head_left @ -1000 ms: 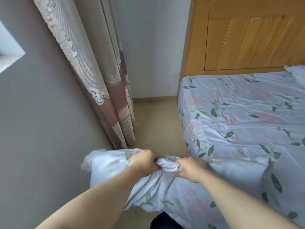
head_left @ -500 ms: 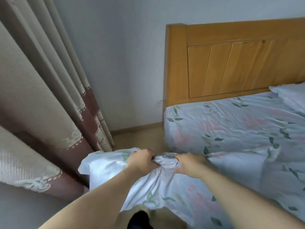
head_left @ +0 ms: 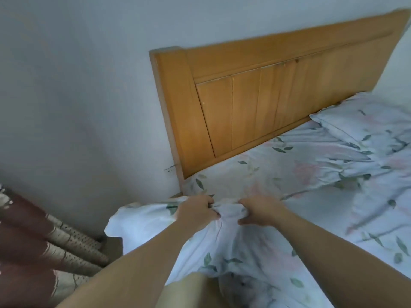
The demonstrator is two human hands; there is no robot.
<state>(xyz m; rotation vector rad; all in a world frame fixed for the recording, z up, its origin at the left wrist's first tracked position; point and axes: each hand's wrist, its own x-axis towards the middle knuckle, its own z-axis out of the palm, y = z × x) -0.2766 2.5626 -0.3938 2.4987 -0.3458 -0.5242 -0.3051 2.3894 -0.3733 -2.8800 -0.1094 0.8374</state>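
The fingertips of the left hand (head_left: 195,211) and right hand (head_left: 260,211) are buried in the bunched cloth (head_left: 233,245) they grip, so I can't see how much each holds, and both forearms run off the bottom edge. The curtain (head_left: 33,241) is smeared and cut by the left edge, the headboard (head_left: 244,103) and pillow (head_left: 367,121) run out at the right, and the socket (head_left: 170,170) is too small to make out. At the bottom, a dark blurred patch under the cloth can't be told.

head cam | looks forward-down from above | near both forearms | faces headboard (head_left: 255,103), tilted
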